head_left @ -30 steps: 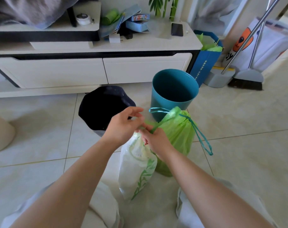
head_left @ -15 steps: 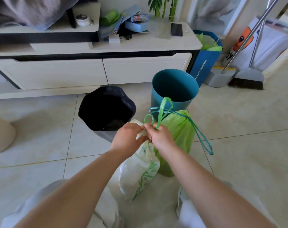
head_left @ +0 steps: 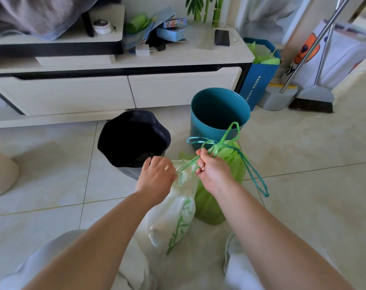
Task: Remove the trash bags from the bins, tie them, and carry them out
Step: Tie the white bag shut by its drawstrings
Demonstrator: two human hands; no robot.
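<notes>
On floor tiles (head_left: 52,174), white bag (head_left: 173,218) stands neck-up; left hand (head_left: 157,176), right hand (head_left: 213,170) seemingly pinch its drawstring (head_left: 223,137).

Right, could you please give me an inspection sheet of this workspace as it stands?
Surface: pale tiled floor, with both bags standing on it.
Job's things: white bag and green bag side by side, touching; green drawstring pulled up in a loop from the white bag's neck; teal drawstring hanging from the green bag's gathered neck; teal bin without a bag; dark bin beside it.
Clutter: phone and boxes on the cabinet.
Grips: left grip holds the white bag's neck; right grip pinches the green drawstring.
Cables: nothing seen.
Surroundings: broom, dustpan and blue paper bag at the right.
</notes>
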